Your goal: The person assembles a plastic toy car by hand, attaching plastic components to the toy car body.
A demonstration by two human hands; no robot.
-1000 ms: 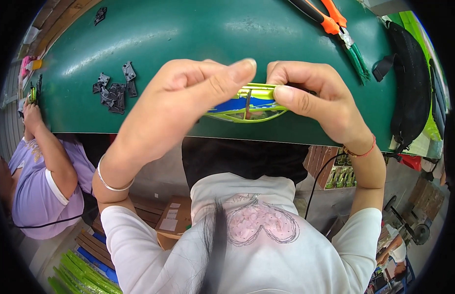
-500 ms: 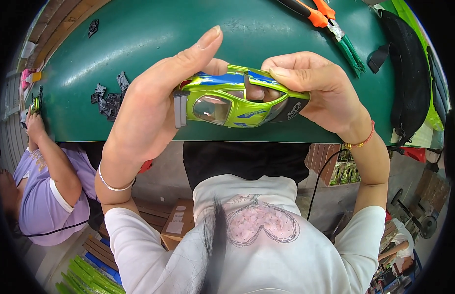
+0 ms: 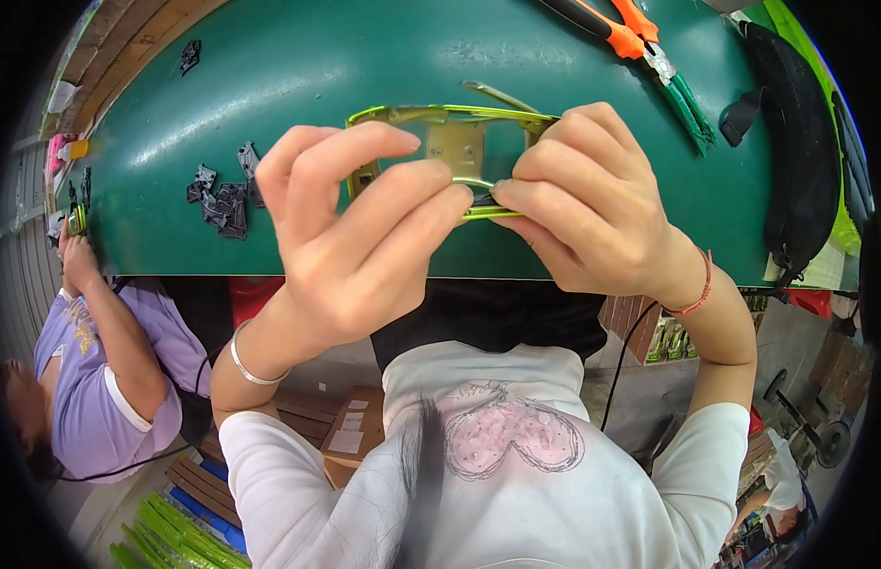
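A green surface (image 3: pixel 365 57) spans the scene, a long black pouch (image 3: pixel 801 161) at its right end. The left hand (image 3: pixel 350 247) and right hand (image 3: pixel 602 199) pinch the near rim of a lime-green shell (image 3: pixel 455 147) held above the surface's near middle, long axis running left to right, hollow inside toward the person. Orange-handled pliers (image 3: pixel 654 59) lie far right; small black pieces (image 3: pixel 227 209) lie left.

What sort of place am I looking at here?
Probably an assembly workshop: the left hand and right hand hold a glossy lime-green hollow shell over a green tabletop where black plastic-looking parts lie heaped, and a person in a lilac top is at its left end.
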